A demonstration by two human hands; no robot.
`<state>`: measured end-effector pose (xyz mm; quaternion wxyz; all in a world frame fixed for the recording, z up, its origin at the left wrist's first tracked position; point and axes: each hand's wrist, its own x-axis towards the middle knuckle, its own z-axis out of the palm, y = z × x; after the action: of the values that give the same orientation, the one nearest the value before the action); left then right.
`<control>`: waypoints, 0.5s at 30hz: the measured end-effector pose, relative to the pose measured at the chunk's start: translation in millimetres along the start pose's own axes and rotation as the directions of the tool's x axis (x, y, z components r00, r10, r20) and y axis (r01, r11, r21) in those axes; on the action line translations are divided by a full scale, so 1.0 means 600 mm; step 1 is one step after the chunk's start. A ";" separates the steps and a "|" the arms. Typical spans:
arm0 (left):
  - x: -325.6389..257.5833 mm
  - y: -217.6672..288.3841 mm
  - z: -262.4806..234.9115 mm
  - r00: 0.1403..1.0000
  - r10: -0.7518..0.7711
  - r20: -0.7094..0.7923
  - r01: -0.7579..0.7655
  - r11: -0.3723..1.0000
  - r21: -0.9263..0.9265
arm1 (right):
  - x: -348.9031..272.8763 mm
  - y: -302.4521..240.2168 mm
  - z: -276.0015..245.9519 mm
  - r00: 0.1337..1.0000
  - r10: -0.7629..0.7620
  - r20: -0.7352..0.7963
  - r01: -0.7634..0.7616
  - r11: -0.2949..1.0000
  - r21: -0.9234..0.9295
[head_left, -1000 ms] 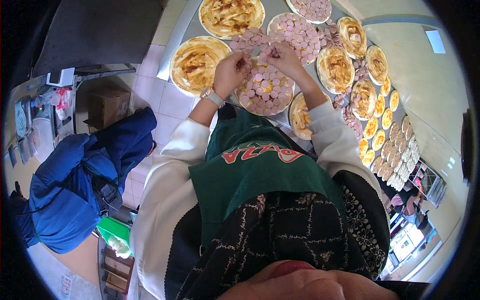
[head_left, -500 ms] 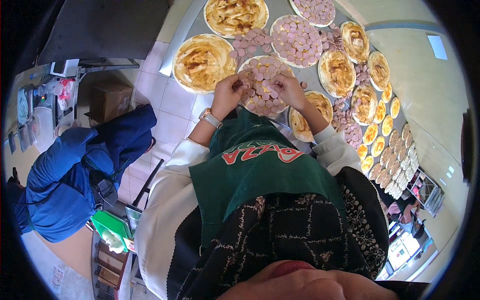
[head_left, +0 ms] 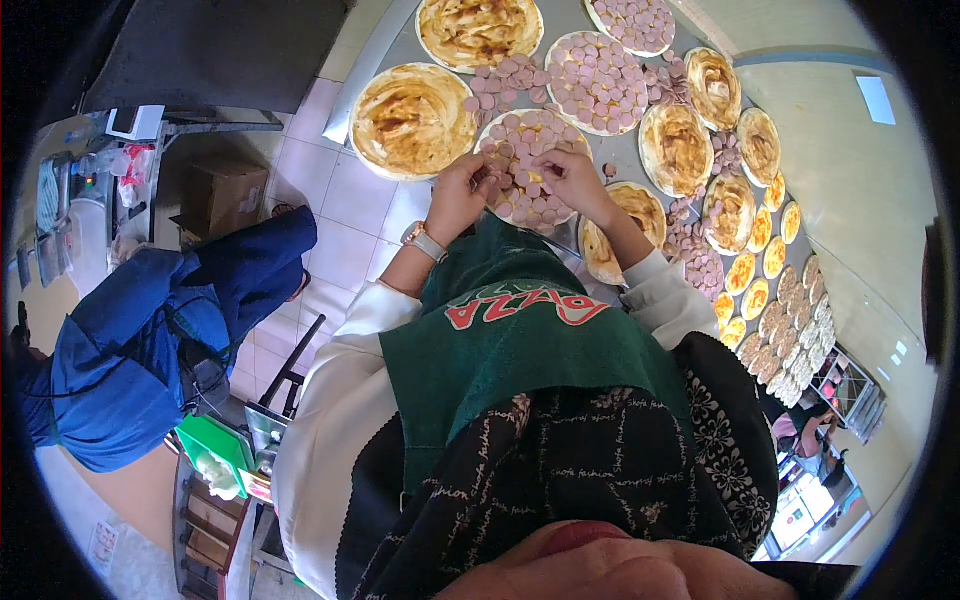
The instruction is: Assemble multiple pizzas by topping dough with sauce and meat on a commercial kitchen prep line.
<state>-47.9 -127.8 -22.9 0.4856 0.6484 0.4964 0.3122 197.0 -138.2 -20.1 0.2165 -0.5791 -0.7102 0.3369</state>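
Both hands are over a round pizza base [head_left: 520, 140] covered with pink sausage slices, at the near edge of the metal table. My left hand [head_left: 460, 196] is closed above the pizza's left side, with a few sausage slices [head_left: 491, 180] held in its fingers. Over the middle of the same pizza, my right hand [head_left: 576, 184] has its thumb and fingertips pinched together close to the slices. Whatever is between those fingertips is too small to make out. A loose heap of sausage slices [head_left: 505, 82] lies on the table just beyond.
A sauced base [head_left: 412, 120] lies at the left, and another [head_left: 640, 212] at the right by my forearm. Beyond are a sausage-covered pizza [head_left: 598, 82] and several sauced bases [head_left: 676, 150]. Small pizzas [head_left: 740, 272] fill the far right. A person in blue [head_left: 130, 350] is at the left.
My right hand has shifted slightly left over the pizza, its fingertips nearer my left hand. My left hand stays closed on the slices. The whole view has shifted a little.
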 end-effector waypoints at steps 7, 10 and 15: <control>-0.008 0.018 0.009 1.000 -0.030 0.008 0.031 0.979 -0.203 | -0.019 0.006 0.003 0.984 0.169 0.051 -0.172 0.983 0.070; -0.009 0.002 0.013 0.999 -0.031 0.020 0.033 0.992 -0.118 | -0.020 -0.001 0.009 0.999 0.027 -0.027 -0.032 0.979 -0.201; -0.011 0.005 0.005 0.999 -0.028 0.034 0.031 0.993 -0.117 | -0.031 0.005 0.000 0.990 -0.122 -0.066 0.100 0.957 -0.273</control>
<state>-46.1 -135.3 -20.4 0.5355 0.6163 0.4787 0.3229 203.3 -156.1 -20.9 0.1835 -0.5757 -0.7712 0.2003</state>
